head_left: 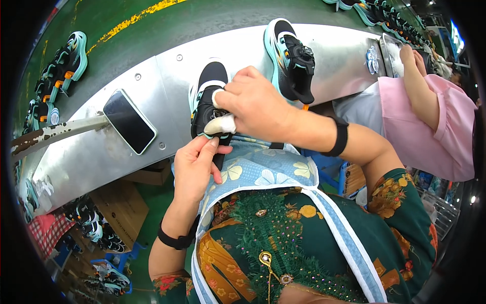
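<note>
At the near edge of the metal tabletop, the left hand pinched the heel of a light, stiff-soled black shoe while the right hand pressed what seemed a soft white cloth against it

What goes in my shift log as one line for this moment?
left hand: grips heel end of black-and-teal shoe | right hand: presses white cloth on it | second shoe: on steel bench
</note>
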`<control>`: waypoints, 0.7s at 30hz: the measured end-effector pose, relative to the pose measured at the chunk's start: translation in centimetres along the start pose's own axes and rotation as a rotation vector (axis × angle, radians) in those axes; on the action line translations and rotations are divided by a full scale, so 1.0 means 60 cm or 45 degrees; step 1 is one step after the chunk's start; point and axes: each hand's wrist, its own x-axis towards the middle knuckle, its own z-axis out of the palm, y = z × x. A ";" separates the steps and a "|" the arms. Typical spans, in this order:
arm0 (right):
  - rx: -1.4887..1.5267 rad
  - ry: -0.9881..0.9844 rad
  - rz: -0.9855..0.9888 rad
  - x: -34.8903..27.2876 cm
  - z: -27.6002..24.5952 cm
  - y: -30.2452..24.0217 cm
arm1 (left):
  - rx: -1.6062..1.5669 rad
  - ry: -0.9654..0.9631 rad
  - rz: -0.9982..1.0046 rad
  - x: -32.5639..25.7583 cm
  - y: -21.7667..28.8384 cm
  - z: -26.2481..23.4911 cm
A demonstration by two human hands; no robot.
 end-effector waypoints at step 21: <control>0.094 -0.041 0.092 0.004 -0.019 0.015 | -0.140 0.002 -0.003 0.006 -0.006 0.021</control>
